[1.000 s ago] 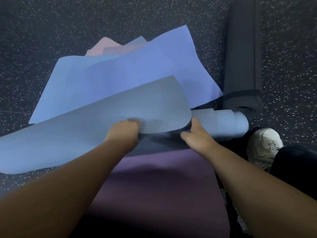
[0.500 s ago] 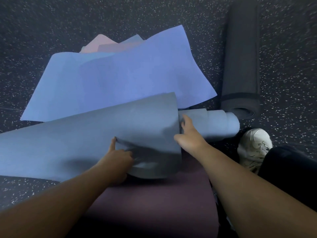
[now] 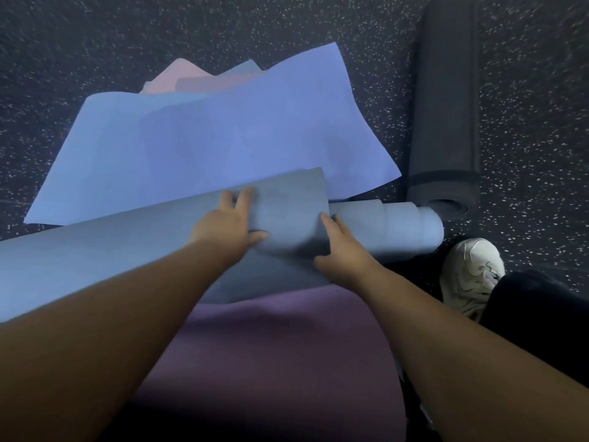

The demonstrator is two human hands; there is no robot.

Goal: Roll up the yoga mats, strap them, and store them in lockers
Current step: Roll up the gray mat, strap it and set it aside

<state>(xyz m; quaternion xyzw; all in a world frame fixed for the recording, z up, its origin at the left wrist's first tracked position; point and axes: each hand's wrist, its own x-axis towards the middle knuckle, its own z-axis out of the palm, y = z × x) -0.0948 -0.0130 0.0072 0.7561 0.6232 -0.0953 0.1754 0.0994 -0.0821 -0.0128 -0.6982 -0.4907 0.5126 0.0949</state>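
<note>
A grey-blue yoga mat (image 3: pixel 95 250) lies loosely rolled across the floor, with its tighter inner roll sticking out at the right end (image 3: pixel 408 231). My left hand (image 3: pixel 229 224) lies flat on top of the roll with straight fingers. My right hand (image 3: pixel 341 250) holds the roll's right edge, fingers wrapped over the outer layer. Under my arms lies a flat purple mat (image 3: pixel 287 352). Behind the roll, a periwinkle-blue mat (image 3: pixel 223 145) lies crumpled over pink and blue ones (image 3: pixel 185 74).
A dark grey rolled mat (image 3: pixel 446 106) with a strap band near its end lies at the right on the speckled dark floor (image 3: pixel 95 43). A white shoe (image 3: pixel 471 275) and a dark trouser leg (image 3: pixel 541 314) sit at the lower right.
The grey-blue mat's lifted flap has been turned over and rolled away from me. My left hand moved from under the flap's edge onto the top of the roll; my right hand stayed at the right edge.
</note>
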